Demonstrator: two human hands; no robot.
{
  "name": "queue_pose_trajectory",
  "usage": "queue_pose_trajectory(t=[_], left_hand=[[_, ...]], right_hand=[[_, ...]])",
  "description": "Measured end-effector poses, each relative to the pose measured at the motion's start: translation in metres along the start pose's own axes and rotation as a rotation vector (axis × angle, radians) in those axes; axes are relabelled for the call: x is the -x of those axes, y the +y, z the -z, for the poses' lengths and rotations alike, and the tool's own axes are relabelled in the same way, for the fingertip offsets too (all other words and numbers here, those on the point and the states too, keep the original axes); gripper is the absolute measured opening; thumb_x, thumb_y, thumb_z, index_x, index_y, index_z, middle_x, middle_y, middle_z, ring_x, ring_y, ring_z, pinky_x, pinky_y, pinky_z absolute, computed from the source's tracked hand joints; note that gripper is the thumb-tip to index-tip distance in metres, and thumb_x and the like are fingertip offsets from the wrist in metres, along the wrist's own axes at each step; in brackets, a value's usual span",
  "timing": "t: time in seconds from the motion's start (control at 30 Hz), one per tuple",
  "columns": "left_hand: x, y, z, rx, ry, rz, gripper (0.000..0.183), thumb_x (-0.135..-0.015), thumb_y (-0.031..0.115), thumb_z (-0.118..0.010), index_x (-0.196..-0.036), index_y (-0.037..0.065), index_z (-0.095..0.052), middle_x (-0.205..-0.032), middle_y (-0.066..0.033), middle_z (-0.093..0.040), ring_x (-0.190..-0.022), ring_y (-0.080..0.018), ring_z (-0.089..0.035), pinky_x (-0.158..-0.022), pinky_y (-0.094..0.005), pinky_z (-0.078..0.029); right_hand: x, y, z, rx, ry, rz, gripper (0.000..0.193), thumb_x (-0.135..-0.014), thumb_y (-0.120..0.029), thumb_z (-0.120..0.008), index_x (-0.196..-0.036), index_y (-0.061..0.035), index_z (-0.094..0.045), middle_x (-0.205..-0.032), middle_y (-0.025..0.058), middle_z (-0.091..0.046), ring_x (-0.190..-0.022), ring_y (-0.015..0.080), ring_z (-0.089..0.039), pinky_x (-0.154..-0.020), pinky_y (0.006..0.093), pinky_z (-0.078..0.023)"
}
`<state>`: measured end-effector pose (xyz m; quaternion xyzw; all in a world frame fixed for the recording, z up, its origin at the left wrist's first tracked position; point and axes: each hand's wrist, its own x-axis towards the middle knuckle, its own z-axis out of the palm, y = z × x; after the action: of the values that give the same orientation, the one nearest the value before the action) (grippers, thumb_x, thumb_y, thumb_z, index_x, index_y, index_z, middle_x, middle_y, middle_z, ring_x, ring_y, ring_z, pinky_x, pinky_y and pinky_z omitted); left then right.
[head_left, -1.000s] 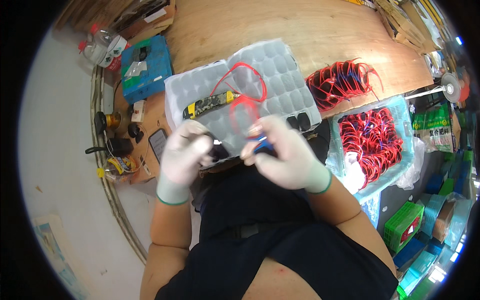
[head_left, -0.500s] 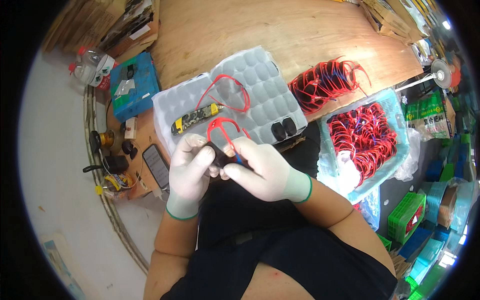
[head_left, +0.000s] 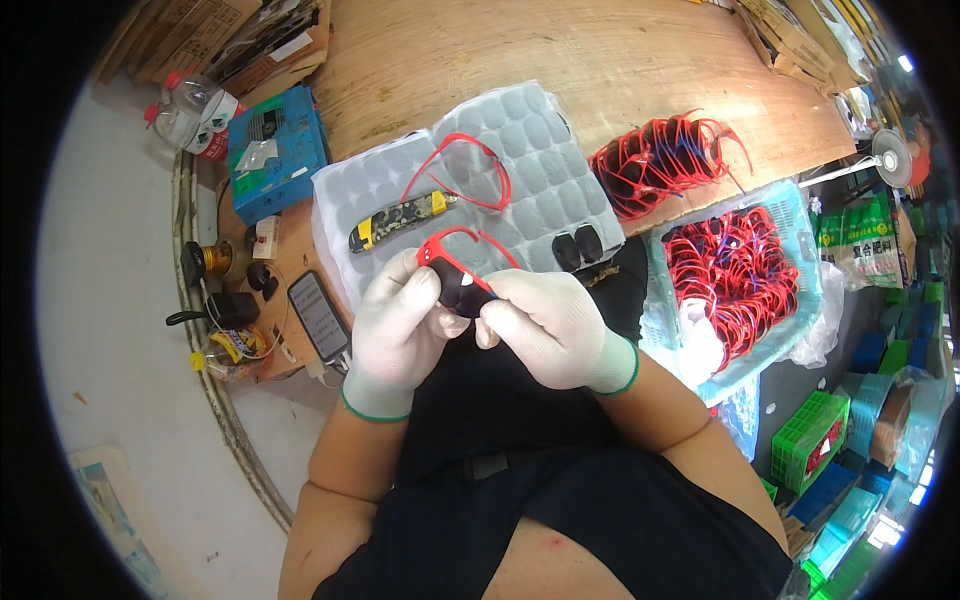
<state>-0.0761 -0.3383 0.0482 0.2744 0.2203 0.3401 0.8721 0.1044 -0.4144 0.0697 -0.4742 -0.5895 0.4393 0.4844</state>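
Note:
Red-framed sunglasses [head_left: 458, 287] with dark lenses are held between my two gloved hands in front of my chest. My left hand [head_left: 395, 325] pinches one end of the frame, thumb against the dark lens. The other end is gripped by my right hand [head_left: 552, 325], fingers closed round it. Just beyond, a grey moulded tray [head_left: 520, 130] under a thin clear sheet carries a red frame [head_left: 505, 180] that seems to have no lenses. Left of that frame lies a yellow and camouflage-patterned utility knife [head_left: 402, 220]. Two loose dark lenses [head_left: 577, 247] rest at the tray's right corner.
Right of the tray, a row of red sunglasses [head_left: 660, 165] stands on the wooden table [head_left: 430, 60]. A light-blue basket [head_left: 800, 300] full of red sunglasses is at its edge. On the left are a blue box [head_left: 275, 150], a phone [head_left: 318, 315] and plastic bottles [head_left: 185, 115].
The sunglasses have turned in my hands, so the dark lenses and red front now show more. Both hands have shifted slightly to the right.

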Motion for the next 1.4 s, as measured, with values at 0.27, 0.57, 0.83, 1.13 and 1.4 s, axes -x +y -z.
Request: queue_pose_trajectory(t=[0.27, 0.57, 0.83, 1.13, 1.4], left_hand=[[-0.002, -0.01, -0.004, -0.151, 0.076, -0.063, 0.02, -0.105, 0.023, -0.059, -0.105, 0.003, -0.06, -0.086, -0.0046, -0.064, -0.071, -0.0105, -0.058, -0.065, -0.0263, -0.047], [-0.002, -0.005, -0.014, -0.213, 0.184, -0.055, 0.027, -0.099, 0.023, -0.06, -0.11, -0.001, -0.06, -0.086, -0.0066, -0.065, -0.076, -0.0126, -0.06, -0.068, -0.0274, -0.048], [0.001, -0.011, -0.015, -0.276, 0.226, -0.072, 0.026, -0.101, 0.02, -0.06, -0.113, -0.003, -0.06, -0.089, -0.0056, -0.065, -0.076, -0.0104, -0.058, -0.071, -0.0269, -0.048], [0.011, -0.007, 0.002, -0.479, 0.066, -0.154, 0.018, -0.105, 0.013, -0.059, -0.117, 0.0, -0.059, -0.105, -0.0059, -0.066, -0.091, -0.011, -0.062, -0.085, -0.0284, -0.053], [0.01, 0.002, -0.004, -0.606, 0.057, -0.075, 0.014, -0.104, 0.011, -0.061, -0.112, 0.0, -0.062, -0.103, -0.0051, -0.067, -0.093, -0.0111, -0.064, -0.085, -0.0292, -0.054]], right_hand=[[-0.001, 0.014, -0.001, 0.368, 0.135, 0.27, 0.005, -0.092, -0.006, -0.059, -0.09, -0.006, -0.063, -0.068, 0.0111, -0.059, -0.06, 0.0331, -0.062, -0.054, 0.041, -0.046], [-0.003, 0.012, -0.001, 0.624, 0.168, 0.349, 0.011, -0.09, -0.01, -0.063, -0.08, -0.0089, -0.058, -0.062, 0.0087, -0.058, -0.053, 0.031, -0.06, -0.05, 0.0416, -0.044], [-0.002, 0.008, -0.006, 0.548, 0.164, 0.227, 0.014, -0.095, -0.013, -0.061, -0.083, -0.0083, -0.058, -0.066, 0.0116, -0.06, -0.062, 0.0342, -0.064, -0.055, 0.0434, -0.048], [-0.004, -0.001, 0.008, 0.3, 0.046, -0.027, 0.007, -0.097, -0.009, -0.06, -0.098, -0.0022, -0.06, -0.077, 0.0169, -0.068, -0.072, 0.0379, -0.069, -0.062, 0.0407, -0.053], [-0.004, -0.008, -0.002, 0.023, 0.107, -0.118, 0.009, -0.096, -0.007, -0.059, -0.102, -0.0001, -0.061, -0.073, 0.0146, -0.066, -0.066, 0.0331, -0.069, -0.061, 0.0385, -0.052]])
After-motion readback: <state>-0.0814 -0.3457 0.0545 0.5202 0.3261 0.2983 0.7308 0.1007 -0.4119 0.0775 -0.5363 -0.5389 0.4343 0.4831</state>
